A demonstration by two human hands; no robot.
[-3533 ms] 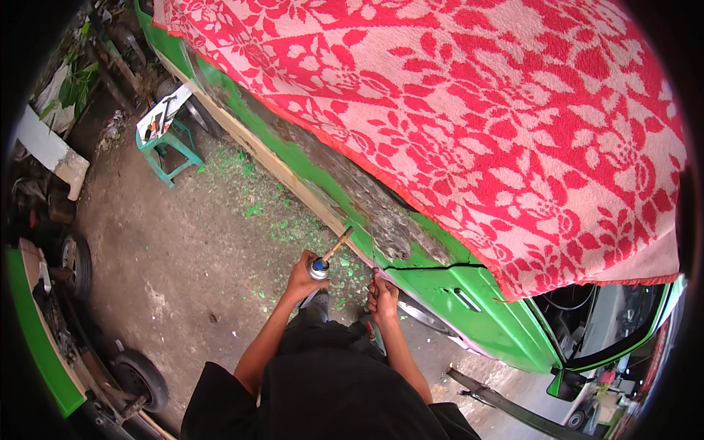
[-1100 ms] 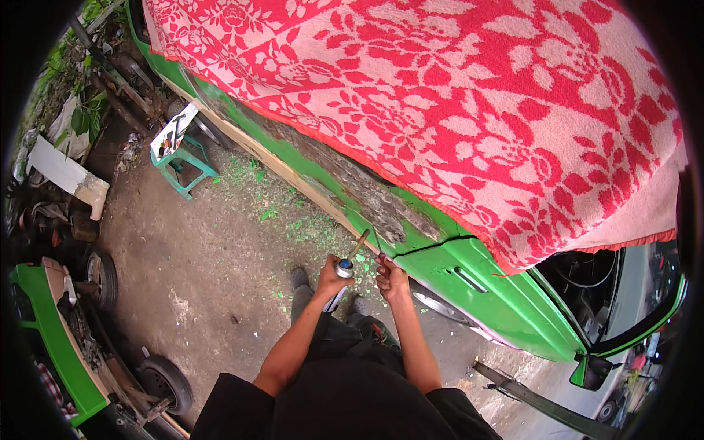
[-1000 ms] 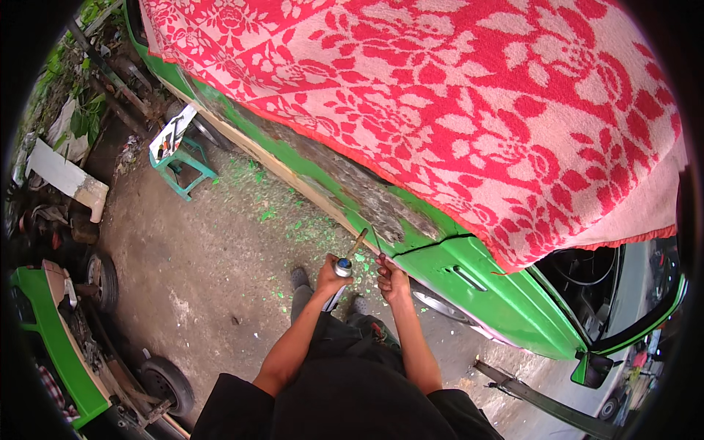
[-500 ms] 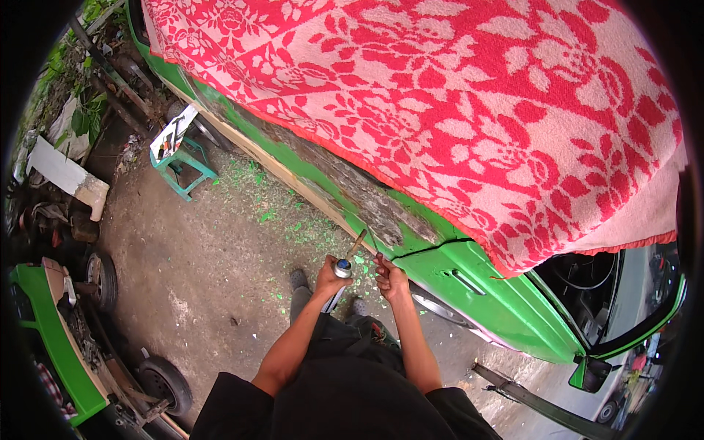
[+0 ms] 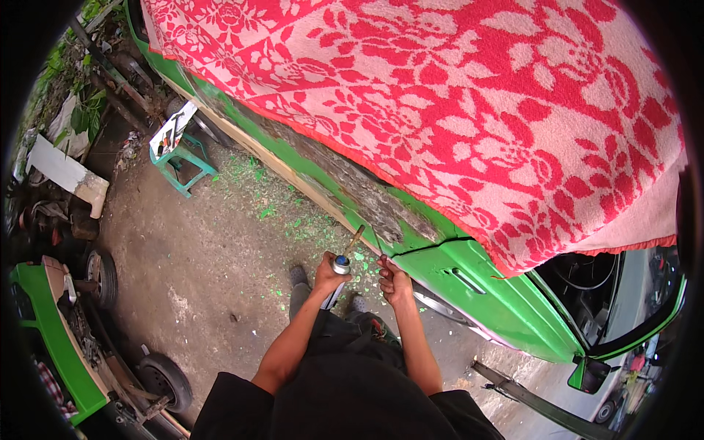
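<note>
My left hand (image 5: 327,279) is wrapped round a torch-like tool with a silver body, a blue round top (image 5: 342,260) and a brass-coloured nozzle (image 5: 356,236). That nozzle points up and right, toward the lower edge of the green car body (image 5: 433,227). In my right hand (image 5: 397,283) the fingers pinch a thin dark rod-like tool (image 5: 377,240); its tip reaches the car side near the door seam. The panel there is partly stripped, with a rough grey-brown patch (image 5: 367,199) among green paint. I cannot make out any flame.
A red and pink flowered blanket (image 5: 440,110) covers the car's upper part. Green paint flakes (image 5: 293,213) lie on the concrete. At the left stand a green stool (image 5: 185,163) with tools on it, loose wheels (image 5: 163,381) and another green car part (image 5: 59,337).
Both hands have shifted slightly, the left one a little left and up, the right one a little rightward. Each still holds its tool.
</note>
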